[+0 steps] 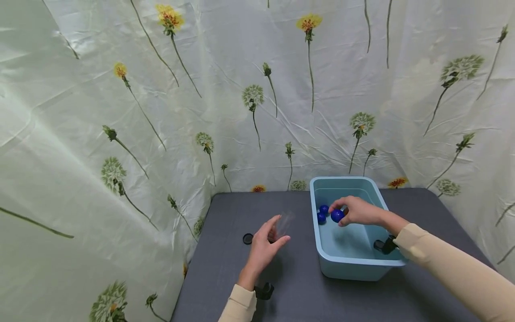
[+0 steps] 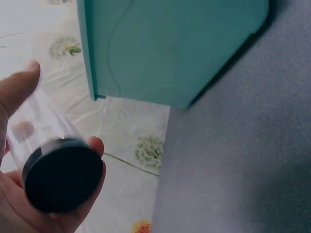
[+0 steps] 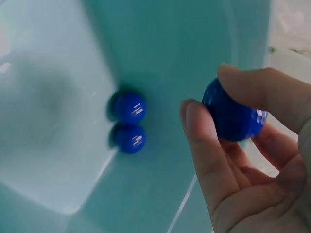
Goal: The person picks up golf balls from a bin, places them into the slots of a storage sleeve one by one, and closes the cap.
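Observation:
In my right hand [image 1: 358, 211] a glossy blue ball [image 3: 232, 114] is pinched between thumb and fingers, held above the floor of a light blue plastic bin [image 1: 358, 260]. Two more blue balls [image 3: 130, 108] lie side by side in the bin against its left wall. Left of the bin, my left hand [image 1: 263, 243] curls round a clear, see-through cylindrical container [image 2: 51, 116]. The container's black end [image 2: 64, 177] faces the left wrist camera, and its clear part is hard to make out in the head view.
A black ring-like lid [image 1: 247, 239] lies on the dark grey table [image 1: 225, 214], left of my left hand. Behind and to the left hangs a pale curtain [image 1: 225, 89] printed with dandelions. The bin's raised rim [image 1: 315, 223] stands between the two hands.

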Tool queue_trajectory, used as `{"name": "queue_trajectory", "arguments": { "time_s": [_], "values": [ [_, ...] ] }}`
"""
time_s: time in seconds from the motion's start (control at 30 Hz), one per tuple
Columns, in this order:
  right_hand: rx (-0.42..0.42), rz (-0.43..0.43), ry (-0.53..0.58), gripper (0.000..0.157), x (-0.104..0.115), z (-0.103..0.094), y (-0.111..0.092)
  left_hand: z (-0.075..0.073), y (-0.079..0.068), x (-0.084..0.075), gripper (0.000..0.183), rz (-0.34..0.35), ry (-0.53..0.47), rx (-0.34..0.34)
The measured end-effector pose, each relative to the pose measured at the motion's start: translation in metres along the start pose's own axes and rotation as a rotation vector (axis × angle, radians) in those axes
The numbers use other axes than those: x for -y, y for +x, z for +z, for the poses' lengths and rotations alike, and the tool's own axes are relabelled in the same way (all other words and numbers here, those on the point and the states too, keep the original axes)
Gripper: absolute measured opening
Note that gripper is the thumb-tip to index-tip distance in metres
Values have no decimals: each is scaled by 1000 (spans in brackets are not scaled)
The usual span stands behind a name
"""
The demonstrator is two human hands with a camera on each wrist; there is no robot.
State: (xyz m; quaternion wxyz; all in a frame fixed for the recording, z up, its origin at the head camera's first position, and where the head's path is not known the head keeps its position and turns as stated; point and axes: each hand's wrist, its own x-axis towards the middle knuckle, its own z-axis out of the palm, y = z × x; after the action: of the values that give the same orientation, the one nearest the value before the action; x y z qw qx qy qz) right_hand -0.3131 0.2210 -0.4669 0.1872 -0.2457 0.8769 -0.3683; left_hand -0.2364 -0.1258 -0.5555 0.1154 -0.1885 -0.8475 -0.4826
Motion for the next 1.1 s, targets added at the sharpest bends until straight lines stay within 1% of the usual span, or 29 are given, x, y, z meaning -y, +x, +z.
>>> {"name": "queue_trajectory", "arguments": {
  "time_s": [0.1,0.23,0.33,0.43,0.57,0.73,0.93,1.1],
  "values": [
    [-40,-25,48,43,10,1,-4,-1,0,-6,66,8,-21,-4],
    [-89,-73,59,43,24,3,-7,-2,-1,-14,64,14,-41,5],
    [-117,-93,65,43,36,7,-9,-2,-2,-20,61,35,-37,13],
    [-137,-111,81,42,45,14,-10,-1,-2,-26,58,76,-29,13],
    [-136,-134,132,45,55,23,-12,1,-2,-34,55,97,-36,30],
    [-119,-148,178,45,68,34,-12,4,-3,-42,55,97,-29,62],
    [-128,-170,193,43,77,43,-11,5,-5,-52,55,111,3,57],
    [-136,-187,208,44,78,48,-11,8,-6,-54,53,147,39,47]
  ]
}}
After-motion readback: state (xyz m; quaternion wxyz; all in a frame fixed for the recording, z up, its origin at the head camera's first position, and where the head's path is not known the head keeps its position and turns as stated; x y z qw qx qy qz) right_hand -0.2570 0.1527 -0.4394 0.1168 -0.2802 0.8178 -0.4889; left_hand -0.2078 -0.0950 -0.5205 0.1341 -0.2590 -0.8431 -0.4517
